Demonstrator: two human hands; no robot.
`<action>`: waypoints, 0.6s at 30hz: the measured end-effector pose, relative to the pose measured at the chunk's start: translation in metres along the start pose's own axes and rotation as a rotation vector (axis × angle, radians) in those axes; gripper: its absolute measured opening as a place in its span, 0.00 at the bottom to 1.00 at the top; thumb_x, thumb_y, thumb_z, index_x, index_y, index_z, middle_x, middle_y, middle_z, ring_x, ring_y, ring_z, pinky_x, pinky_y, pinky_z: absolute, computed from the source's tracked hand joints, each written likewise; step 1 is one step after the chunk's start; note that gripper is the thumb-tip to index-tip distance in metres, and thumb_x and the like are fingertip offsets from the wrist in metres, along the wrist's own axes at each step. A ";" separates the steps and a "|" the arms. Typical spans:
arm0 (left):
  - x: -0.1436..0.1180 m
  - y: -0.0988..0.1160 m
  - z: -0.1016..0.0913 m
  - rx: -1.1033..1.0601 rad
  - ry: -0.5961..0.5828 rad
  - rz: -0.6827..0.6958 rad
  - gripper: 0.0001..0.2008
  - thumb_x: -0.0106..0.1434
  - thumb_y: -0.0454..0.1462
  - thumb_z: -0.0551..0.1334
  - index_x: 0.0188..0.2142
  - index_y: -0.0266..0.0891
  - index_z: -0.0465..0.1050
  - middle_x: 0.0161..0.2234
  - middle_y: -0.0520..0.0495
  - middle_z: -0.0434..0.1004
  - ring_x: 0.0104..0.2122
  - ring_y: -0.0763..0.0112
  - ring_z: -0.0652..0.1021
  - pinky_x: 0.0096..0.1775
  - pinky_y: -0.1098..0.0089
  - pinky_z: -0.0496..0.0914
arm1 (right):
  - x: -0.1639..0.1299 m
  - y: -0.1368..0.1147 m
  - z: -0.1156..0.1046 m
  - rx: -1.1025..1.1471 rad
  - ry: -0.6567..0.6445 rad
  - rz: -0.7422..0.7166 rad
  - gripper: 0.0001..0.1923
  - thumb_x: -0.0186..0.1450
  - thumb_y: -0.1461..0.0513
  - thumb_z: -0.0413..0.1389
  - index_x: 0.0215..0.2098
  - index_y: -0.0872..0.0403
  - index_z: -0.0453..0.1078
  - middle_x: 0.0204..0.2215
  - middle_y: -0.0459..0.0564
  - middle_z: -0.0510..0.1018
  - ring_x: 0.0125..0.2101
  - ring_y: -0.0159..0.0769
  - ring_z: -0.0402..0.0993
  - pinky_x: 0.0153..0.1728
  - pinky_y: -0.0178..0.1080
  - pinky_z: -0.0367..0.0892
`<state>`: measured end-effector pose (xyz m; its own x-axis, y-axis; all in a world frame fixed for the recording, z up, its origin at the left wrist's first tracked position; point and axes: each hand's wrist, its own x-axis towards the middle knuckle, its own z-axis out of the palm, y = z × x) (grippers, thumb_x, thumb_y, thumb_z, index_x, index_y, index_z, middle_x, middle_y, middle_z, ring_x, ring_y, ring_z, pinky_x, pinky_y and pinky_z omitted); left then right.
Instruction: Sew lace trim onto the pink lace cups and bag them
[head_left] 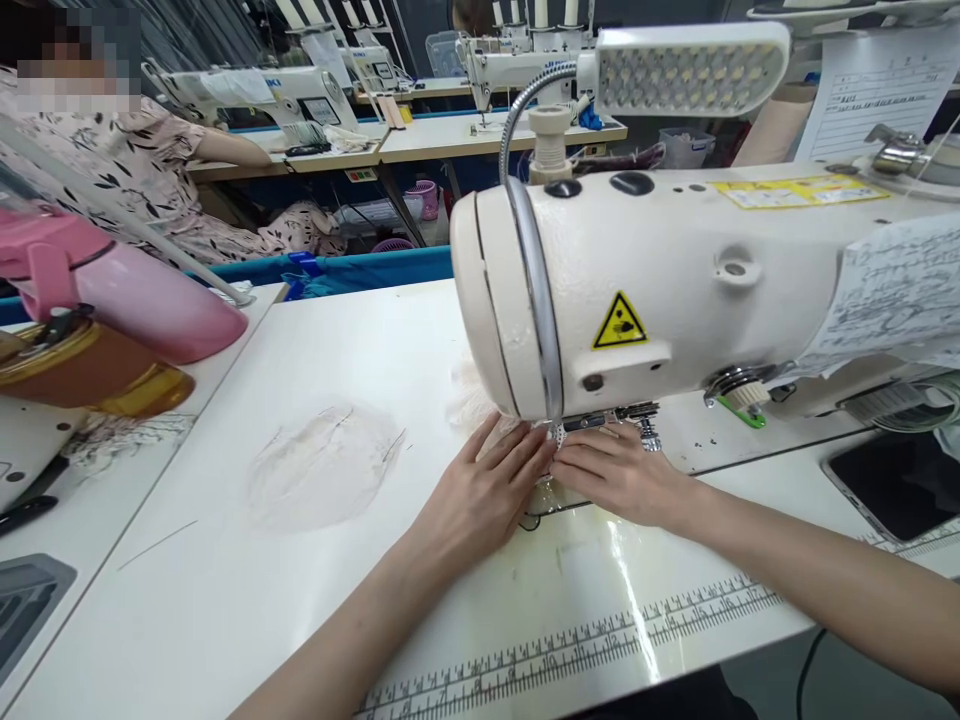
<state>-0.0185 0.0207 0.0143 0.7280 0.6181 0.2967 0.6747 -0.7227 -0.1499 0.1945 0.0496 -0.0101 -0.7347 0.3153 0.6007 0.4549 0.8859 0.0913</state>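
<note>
Head view: both hands are flat and open on the white counter (pixel 225 560), pressing down a pale, lacy bit of fabric (pixel 472 400) right under the front of the cream sewing machine (pixel 675 270). The left hand (pixel 487 490) has its fingers spread over the cloth, and the right hand (pixel 619 470) sits just beside it, fingertips almost touching near the needle area. Neither hand grips anything, they just rest on the fabric. A round sheer cloth piece (pixel 322 465) lies to the left on the counter. A pink bottle (pixel 142 295) is further left, and a ruler strip (pixel 585 650) runs along the near edge.
</note>
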 end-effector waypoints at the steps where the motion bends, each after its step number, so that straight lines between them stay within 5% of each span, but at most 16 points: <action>1: 0.000 0.000 0.000 0.001 -0.005 -0.002 0.19 0.67 0.32 0.49 0.55 0.33 0.67 0.55 0.42 0.69 0.54 0.56 0.72 0.56 0.48 0.64 | 0.000 0.000 0.000 0.010 -0.003 0.002 0.10 0.67 0.71 0.49 0.38 0.56 0.71 0.37 0.44 0.79 0.44 0.32 0.70 0.43 0.40 0.61; 18: 0.002 0.008 0.005 0.097 0.068 -0.062 0.18 0.66 0.30 0.49 0.51 0.29 0.71 0.51 0.39 0.73 0.51 0.55 0.74 0.57 0.47 0.62 | -0.005 0.002 0.003 0.012 -0.067 0.042 0.12 0.66 0.72 0.48 0.40 0.55 0.71 0.39 0.48 0.78 0.42 0.33 0.70 0.45 0.39 0.61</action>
<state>-0.0109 0.0179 0.0088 0.6768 0.6358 0.3711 0.7292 -0.6482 -0.2192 0.1975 0.0514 -0.0154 -0.7475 0.3739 0.5490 0.4800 0.8754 0.0574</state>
